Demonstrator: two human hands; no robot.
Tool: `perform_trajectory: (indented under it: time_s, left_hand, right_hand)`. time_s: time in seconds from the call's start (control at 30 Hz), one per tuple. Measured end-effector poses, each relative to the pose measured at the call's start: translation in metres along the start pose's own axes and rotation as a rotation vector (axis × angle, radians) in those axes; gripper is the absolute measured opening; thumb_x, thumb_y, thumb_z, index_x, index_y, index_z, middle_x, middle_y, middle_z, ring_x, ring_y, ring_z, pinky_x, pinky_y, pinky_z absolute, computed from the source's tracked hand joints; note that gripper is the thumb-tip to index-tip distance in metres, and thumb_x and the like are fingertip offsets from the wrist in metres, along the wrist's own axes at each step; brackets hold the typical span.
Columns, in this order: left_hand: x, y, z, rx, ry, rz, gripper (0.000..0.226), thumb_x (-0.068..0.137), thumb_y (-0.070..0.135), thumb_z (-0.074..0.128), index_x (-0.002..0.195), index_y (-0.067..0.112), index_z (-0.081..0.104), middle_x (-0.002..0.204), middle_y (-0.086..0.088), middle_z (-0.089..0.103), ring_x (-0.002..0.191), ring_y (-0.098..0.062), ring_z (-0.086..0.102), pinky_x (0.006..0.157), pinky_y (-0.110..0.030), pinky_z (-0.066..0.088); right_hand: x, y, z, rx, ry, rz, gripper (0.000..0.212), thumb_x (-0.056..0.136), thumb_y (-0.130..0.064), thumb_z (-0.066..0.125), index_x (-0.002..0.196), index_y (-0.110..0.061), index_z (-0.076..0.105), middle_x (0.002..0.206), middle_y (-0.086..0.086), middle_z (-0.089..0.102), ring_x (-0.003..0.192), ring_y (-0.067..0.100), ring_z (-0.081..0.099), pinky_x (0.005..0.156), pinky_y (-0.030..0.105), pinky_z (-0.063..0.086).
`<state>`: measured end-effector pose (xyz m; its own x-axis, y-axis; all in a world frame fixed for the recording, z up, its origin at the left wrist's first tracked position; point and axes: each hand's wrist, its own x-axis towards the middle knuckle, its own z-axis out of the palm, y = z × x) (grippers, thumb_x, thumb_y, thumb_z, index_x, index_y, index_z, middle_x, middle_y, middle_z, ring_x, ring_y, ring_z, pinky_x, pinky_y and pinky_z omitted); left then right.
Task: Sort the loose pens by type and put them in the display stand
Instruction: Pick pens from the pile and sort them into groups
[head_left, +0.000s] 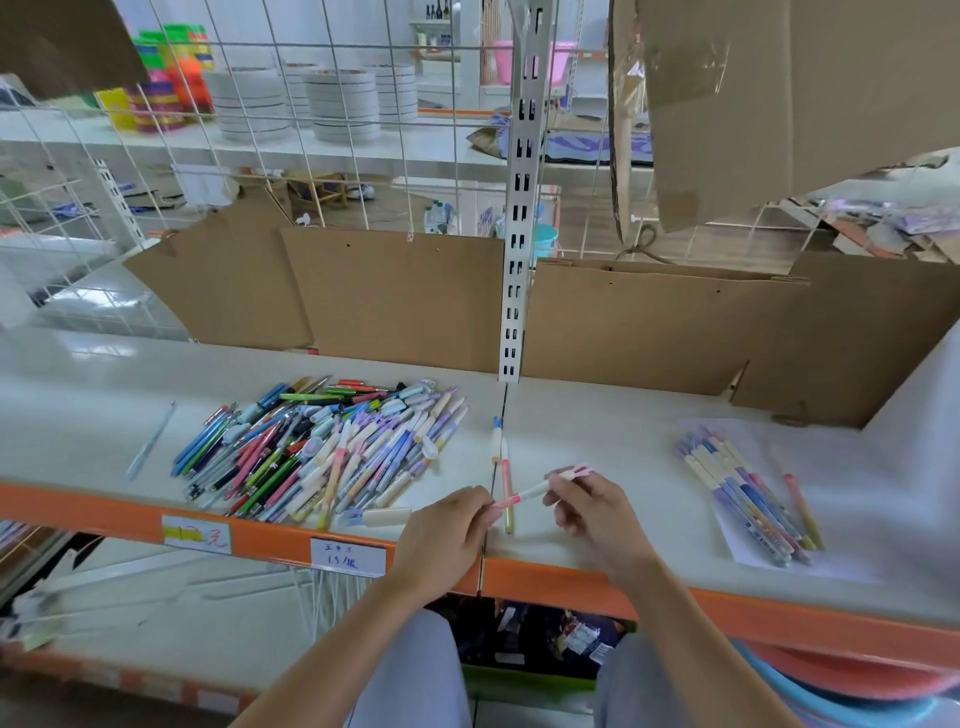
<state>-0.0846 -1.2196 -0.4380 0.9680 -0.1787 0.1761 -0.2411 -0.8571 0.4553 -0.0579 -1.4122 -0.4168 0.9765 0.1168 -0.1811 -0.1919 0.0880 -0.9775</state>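
Head view: left hand (447, 525) and right hand (592, 506) pinch opposite ends of one pink-and-white pen (535, 489).

One view only, from a head-worn wide-angle camera. It looks forward and down, close over the white shelf top with orange front edge (597, 431). The slotted white metal upright (521, 208) stands near frame centre. Brown cardboard panels (395, 296) close the near background; white wire grid (311, 104) and farther shelving show above. Edges bow from lens distortion.
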Motion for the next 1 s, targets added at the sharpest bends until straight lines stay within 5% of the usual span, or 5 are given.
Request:
perform_trajectory:
  time_s: [0.43, 0.57, 0.73, 0.87, 1.0]
  left_hand:
    - [0.028, 0.077, -0.019, -1.246, -0.377, -0.508, 0.032, 0.101, 0.025, 0.042, 0.072, 0.013, 0.05, 0.046, 0.009, 0.028, 0.036, -0.003, 0.02, 0.034, -0.015, 0.013]
    - [0.038, 0.099, 0.002, -0.795, -0.169, -0.297, 0.033, 0.101, 0.027, 0.042, 0.072, 0.014, 0.053, 0.053, 0.006, 0.043, 0.047, -0.01, 0.035, 0.047, -0.026, 0.03]
    - [0.04, 0.103, 0.024, -0.024, -0.072, 0.217, 0.029, 0.101, 0.033, 0.038, 0.11, 0.012, 0.055, 0.096, -0.001, 0.06, 0.085, -0.018, 0.058, 0.076, -0.033, 0.046]
    - [0.04, 0.089, 0.039, 0.082, -0.076, 0.35, 0.029, 0.099, 0.024, 0.04, 0.121, 0.011, 0.054, 0.115, -0.003, 0.055, 0.107, -0.02, 0.051, 0.091, -0.028, 0.038]
    - [0.031, 0.073, 0.043, 0.048, -0.046, 0.324, 0.029, 0.097, 0.016, 0.039, 0.123, 0.013, 0.052, 0.118, 0.0, 0.051, 0.107, -0.017, 0.047, 0.09, -0.021, 0.033]
  right_hand:
    - [-0.012, -0.029, 0.002, 0.074, 0.099, -0.122, 0.026, 0.1, -0.017, 0.042, 0.08, -0.005, 0.054, 0.056, -0.001, 0.036, 0.048, 0.01, 0.029, 0.047, 0.02, 0.026]
    - [-0.017, -0.02, -0.003, -0.043, 0.132, -0.078, 0.029, 0.101, -0.019, 0.042, 0.08, -0.004, 0.054, 0.06, 0.008, 0.042, 0.046, 0.01, 0.033, 0.044, 0.019, 0.028]
    - [-0.012, -0.029, -0.041, -0.183, 0.245, -0.022, 0.03, 0.099, -0.02, 0.044, 0.073, -0.009, 0.054, 0.063, 0.006, 0.058, 0.053, 0.013, 0.05, 0.047, 0.022, 0.033]
    - [-0.001, -0.038, -0.092, -1.018, 0.341, -0.083, 0.029, 0.096, -0.028, 0.049, 0.072, -0.013, 0.047, 0.071, 0.003, 0.055, 0.073, 0.024, 0.056, 0.06, 0.03, 0.035]
    - [0.005, -0.025, -0.127, -1.501, 0.361, 0.057, 0.028, 0.096, -0.033, 0.043, 0.113, -0.015, 0.056, 0.118, 0.004, 0.06, 0.112, 0.024, 0.056, 0.093, 0.038, 0.041]
